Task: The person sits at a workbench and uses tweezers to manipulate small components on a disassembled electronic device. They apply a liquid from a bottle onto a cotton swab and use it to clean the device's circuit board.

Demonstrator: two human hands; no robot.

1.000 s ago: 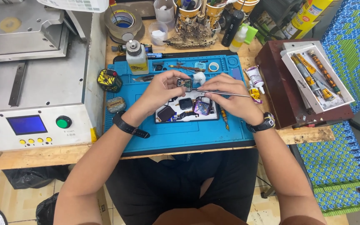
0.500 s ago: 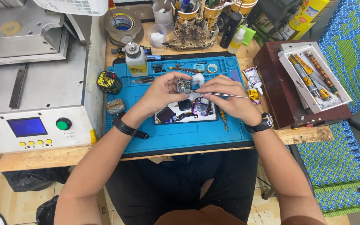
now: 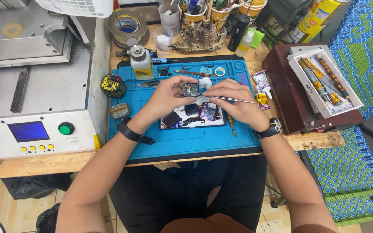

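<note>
From the head view we look down on our blue silicone work mat (image 3: 186, 142), which lies on a wooden bench (image 3: 44, 164). Our left hand (image 3: 167, 96) pinches a small square dark electronic module with a glinting face (image 3: 190, 89) between thumb and fingertips, lifted just above the mat near its far middle. Our right hand (image 3: 234, 100) is pressed together around thin steel tweezers (image 3: 225, 98), whose tips point left and meet the module's right edge; the other end sticks out to the right past our knuckles.

Just near of the module, on the mat, lies a dark opened device with loose small parts (image 3: 193, 115). A clear squat bottle with a metal cap (image 3: 142, 64) stands at the far left of the mat, and a roll of tape (image 3: 127, 26) lies beyond it. To the left sits a grey machine with a blue screen and a green button (image 3: 31, 129); to the right, a white tray of tools (image 3: 324, 80) rests on a brown box.

We judge the module light, stiff and fragile, with a slippery face; it is best held by its edges, as our left fingers do, not by the face
</note>
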